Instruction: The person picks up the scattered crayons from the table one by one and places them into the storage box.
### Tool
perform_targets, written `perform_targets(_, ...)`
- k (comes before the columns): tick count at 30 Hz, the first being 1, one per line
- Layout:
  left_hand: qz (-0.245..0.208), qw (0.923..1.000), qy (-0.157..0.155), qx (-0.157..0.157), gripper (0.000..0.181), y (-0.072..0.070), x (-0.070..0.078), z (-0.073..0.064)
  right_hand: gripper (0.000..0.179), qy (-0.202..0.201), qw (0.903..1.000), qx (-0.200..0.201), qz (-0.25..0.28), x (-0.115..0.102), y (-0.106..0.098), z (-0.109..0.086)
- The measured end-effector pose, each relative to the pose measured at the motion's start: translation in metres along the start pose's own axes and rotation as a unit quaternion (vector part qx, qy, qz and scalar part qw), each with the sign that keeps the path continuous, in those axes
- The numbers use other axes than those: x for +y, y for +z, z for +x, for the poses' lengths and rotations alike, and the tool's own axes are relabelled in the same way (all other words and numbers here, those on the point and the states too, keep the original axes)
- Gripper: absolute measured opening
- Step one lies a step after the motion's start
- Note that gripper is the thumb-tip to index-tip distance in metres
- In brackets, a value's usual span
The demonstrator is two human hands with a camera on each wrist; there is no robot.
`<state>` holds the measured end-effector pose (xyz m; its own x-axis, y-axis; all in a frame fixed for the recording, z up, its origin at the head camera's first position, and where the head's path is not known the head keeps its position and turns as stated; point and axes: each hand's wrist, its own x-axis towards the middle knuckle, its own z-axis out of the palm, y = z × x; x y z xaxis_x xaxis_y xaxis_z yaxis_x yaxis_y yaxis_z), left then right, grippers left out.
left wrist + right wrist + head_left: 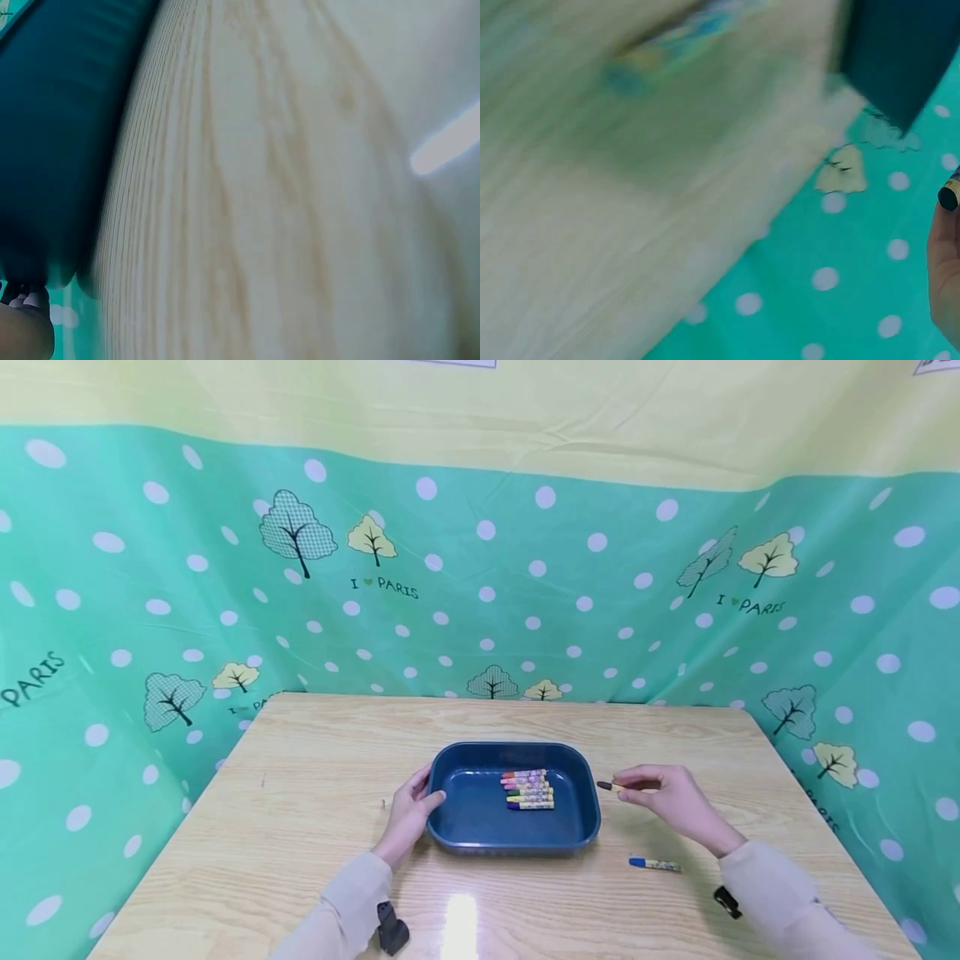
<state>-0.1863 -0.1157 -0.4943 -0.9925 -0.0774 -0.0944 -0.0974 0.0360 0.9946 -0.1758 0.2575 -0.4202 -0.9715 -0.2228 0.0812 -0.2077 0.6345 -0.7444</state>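
A dark blue rectangular tray (513, 846) sits on the wooden table. My left hand (408, 814) grips its left side, thumb over the rim; in the left wrist view, the tray's outer wall (60, 135) rises above that hand (26, 334). Inside lie several crayons (531, 805) in a row, with orange, pink, green, yellow and purple among their colours. Just off the tray's right rim, my right hand (678, 797) pinches a dark crayon (606, 786), its dark tip towards the tray. One end of this crayon (949, 198) shows at the right wrist view's edge.
A blue crayon (655, 864) lies on the table (337, 752) to the right of the tray, below my right hand. Behind the table hangs a green dotted cloth (517, 635). Black straps with small devices (392, 928) sit at both wrists.
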Motion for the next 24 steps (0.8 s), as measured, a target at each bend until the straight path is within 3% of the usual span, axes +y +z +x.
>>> perform_targets(8, -0.005, 1.0, -0.003, -0.004, 0.056, -0.001, -0.001, 0.0, 0.025, -0.011, 0.997, -0.038, 0.067, -0.031, 0.034, 0.022)
perform_targets(16, -0.003, 1.0, 0.007, -0.005, 0.055, -0.001, 0.003, -0.001, 0.019, -0.05, 0.9958, -0.062, 0.045, -0.041, 0.073, 0.039)
perform_targets(24, -0.004, 0.9999, 0.007, -0.006, 0.055, -0.002, 0.002, -0.002, 0.016, -0.019, 0.9958, -0.077, 0.046, -0.038, 0.106, 0.052)
